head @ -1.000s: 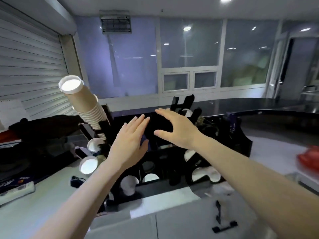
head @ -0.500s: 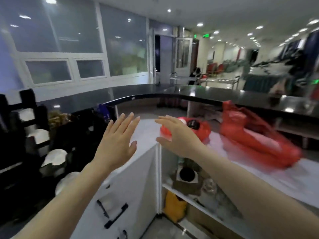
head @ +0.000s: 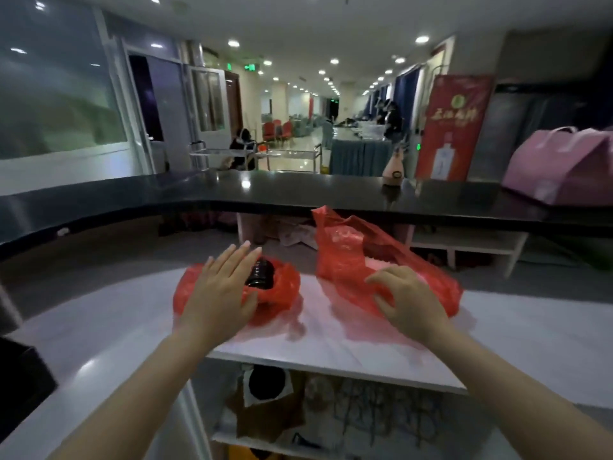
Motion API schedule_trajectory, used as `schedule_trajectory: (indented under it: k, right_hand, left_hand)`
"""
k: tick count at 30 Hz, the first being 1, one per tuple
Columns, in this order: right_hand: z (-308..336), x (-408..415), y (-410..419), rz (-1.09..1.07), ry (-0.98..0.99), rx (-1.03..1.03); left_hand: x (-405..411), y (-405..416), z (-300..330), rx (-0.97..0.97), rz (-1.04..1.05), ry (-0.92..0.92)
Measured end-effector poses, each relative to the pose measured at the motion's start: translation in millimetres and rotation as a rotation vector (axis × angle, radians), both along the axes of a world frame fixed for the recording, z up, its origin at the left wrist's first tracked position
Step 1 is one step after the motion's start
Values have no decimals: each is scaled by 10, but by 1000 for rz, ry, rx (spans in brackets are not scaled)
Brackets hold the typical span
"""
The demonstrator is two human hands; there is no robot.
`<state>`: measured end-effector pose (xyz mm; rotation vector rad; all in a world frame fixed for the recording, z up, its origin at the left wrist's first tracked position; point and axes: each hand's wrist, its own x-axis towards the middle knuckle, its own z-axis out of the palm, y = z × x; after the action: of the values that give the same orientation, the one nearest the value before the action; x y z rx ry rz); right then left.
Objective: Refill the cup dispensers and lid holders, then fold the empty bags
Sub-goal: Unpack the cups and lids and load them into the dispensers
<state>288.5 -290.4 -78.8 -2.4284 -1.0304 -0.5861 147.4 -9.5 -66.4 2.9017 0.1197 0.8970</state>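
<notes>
Change since earlier: both hands are now brought down onto the two red bags; a moment ago they were raised above the counter, and the cup dispensers are no longer in view.
Left hand: held open and flat, fingers spread, laid on the left red bag; nothing is gripped.
Lids: a dark stack of lids is seen just beyond the left fingertips, inside that bag.
Right hand: fingers curled into the right red bag; a firm pinch cannot be told.
Surface: both bags are rested on the white counter.
Progress: refilling is judged unfinished, since lids remain bagged; folding is not yet begun.
</notes>
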Motion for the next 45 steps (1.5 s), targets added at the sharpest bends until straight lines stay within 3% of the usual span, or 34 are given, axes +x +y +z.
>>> schedule_trajectory:
  k: [3, 9, 14, 17, 20, 24, 27, 29, 33, 37, 40, 45]
  right_hand:
    - [-183, 314, -255, -170, 47, 36]
    - [-449, 926, -685, -372, 135, -79]
    - [-617, 1591, -784, -385, -48, -150]
    - [-757, 1975, -757, -377, -98, -207]
    - [-957, 2335, -796, -457, 4, -358]
    - [-1170, 2638, -910, -511, 254, -475]
    - [-1237, 2771, -1013, -481, 402, -364]
    - [-1257, 2841, -1074, -469, 487, -242]
    - [-1252, 2957, -1255, -459, 586, 26]
    - [-1368, 2980, -1443, -617, 574, 278]
    - [-1445, 3002, -1491, -679, 575, 367]
    - [-1710, 3021, -1621, -748, 705, 321]
  left_hand:
    - [593, -25, -93, -42, -92, 14]
    - [1694, -403, -288, -75, -305, 69]
    - [2481, -755, -414, -58, -353, -67]
    - [2932, -994, -456, 11, -391, -180]
    - [3339, -1150, -520, 160, -405, -180]
    - [3798, -1059, -648, 343, -295, 36]
    - [4105, -932, -778, 366, -210, 436]
    - [4294, -852, -881, 344, -191, 582]
    - [4540, -714, -1148, 222, -188, 735]
    - [4667, -611, -1382, -161, -304, 882]
    - [4764, -603, -1357, -41, -265, 820]
    - [4811, -490, -1434, -118, -287, 941]
